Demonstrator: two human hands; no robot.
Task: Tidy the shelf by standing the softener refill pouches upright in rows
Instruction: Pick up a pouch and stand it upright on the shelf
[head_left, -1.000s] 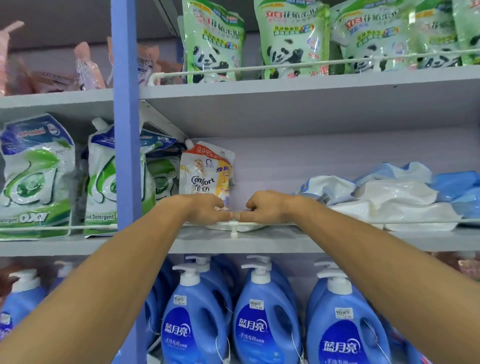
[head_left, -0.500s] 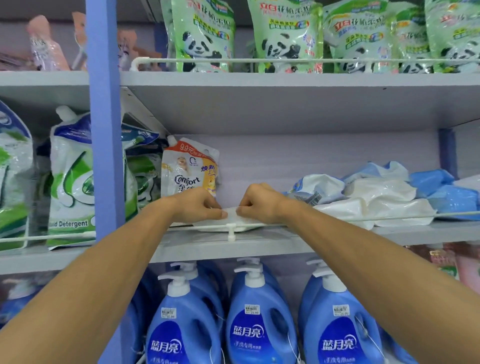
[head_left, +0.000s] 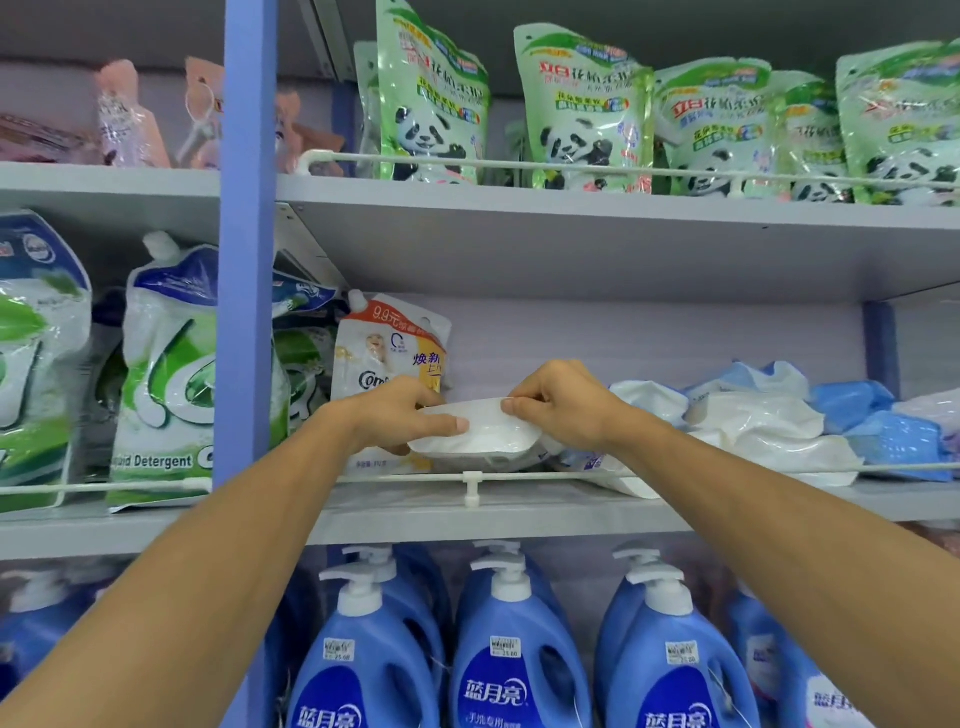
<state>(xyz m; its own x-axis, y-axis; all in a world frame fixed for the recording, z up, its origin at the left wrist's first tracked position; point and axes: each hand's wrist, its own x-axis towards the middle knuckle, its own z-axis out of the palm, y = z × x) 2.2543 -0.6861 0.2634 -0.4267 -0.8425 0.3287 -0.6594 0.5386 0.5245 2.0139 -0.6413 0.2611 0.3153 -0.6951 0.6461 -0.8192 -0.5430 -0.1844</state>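
A white softener refill pouch is tilted up off the middle shelf, its white bottom facing me. My left hand grips its left edge and my right hand pinches its right upper edge. Behind my left hand one Comfort pouch stands upright with its spout at the top. To the right, several white and blue pouches lie flat in a loose heap behind the white wire rail.
A blue upright post divides the shelving; green-and-white detergent pouches stand left of it. Panda-print pouches fill the shelf above. Blue pump bottles stand on the shelf below. The shelf's back wall is bare behind my hands.
Both hands have lifted the white pouch from lying flat on the shelf to a raised, tilted position above the rail. The camera has come closer.
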